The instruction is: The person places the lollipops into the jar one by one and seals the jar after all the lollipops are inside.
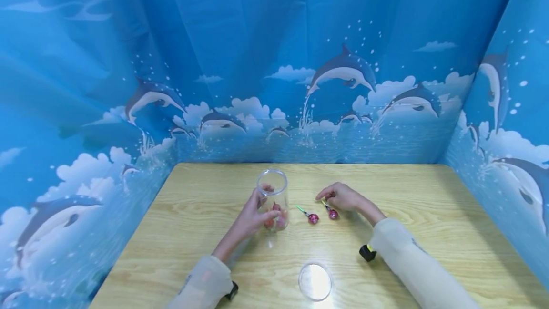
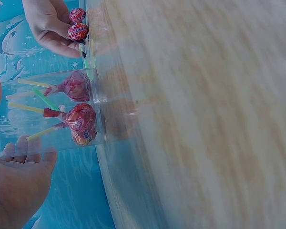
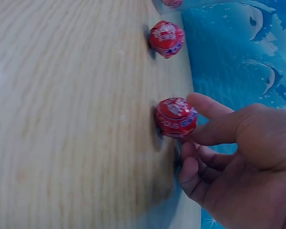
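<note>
My left hand (image 1: 252, 214) holds a clear cylindrical jar (image 1: 281, 198), fingers on its far side and thumb near its front. The jar stands upright and uncovered on the table. Several red-wrapped lollipops (image 2: 82, 119) with yellow, green and pale sticks sit at its bottom, heads down. To the right, two more lollipops lie on the table. My right hand (image 1: 341, 198) pinches the stick of the right-hand lollipop (image 1: 333, 214), whose round red head faces the right wrist camera; the fingertips are partly hidden behind it. The other lollipop (image 1: 313, 218), with a green stick, lies between that hand and the jar.
A round clear lid (image 1: 301, 278) lies flat near the front of the wooden table (image 1: 206, 190), reflecting light. Blue dolphin-printed sheeting (image 1: 257, 70) hangs behind the table and along both sides.
</note>
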A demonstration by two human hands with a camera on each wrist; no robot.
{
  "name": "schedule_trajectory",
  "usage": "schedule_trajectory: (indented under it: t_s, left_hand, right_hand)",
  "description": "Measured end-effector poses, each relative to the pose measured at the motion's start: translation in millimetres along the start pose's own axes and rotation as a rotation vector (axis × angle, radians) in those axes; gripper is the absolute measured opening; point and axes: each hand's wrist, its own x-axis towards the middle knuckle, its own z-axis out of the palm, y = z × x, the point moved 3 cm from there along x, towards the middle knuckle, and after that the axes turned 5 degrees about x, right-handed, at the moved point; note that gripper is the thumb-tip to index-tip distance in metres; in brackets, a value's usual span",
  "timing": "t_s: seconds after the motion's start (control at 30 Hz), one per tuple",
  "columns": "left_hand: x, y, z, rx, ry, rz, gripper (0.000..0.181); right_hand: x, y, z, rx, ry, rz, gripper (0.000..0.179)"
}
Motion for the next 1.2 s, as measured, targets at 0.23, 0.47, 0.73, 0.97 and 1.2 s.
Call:
schedule_trajectory:
  t_s: [0.23, 0.47, 0.73, 0.97, 1.2]
  left_hand:
    - [0.2, 1.0, 1.8, 0.002, -0.013, 0.003, 0.068]
    - [0.2, 1.4, 1.6, -0.021, 0.004, -0.031, 0.068]
    - [0.2, 1.0, 1.1, -0.007, -0.001, -0.014, 0.069]
    - [-0.1, -0.7, -0.2, 0.004, -0.002, -0.007, 0.069]
    - [1.0, -2.6, 0.6, -0.022, 0.013, -0.029, 0.066]
  right_hand:
    - [-2.1, 2.9, -0.9, -0.066, 0.024, 0.080, 0.035]
    - [-13.3, 9.8, -9.7, -0.102, 0.091, 0.109, 0.022]
    - [-36.4, 21.2, -23.6, -0.081, 0.111, 0.113, 0.006]
    - [-62.6, 32.4, -29.4, 0.040, 0.154, 0.172, 0.013]
    - [-84.7, 40.2, -28.2, 0.430, 0.224, 0.244, 0.026]
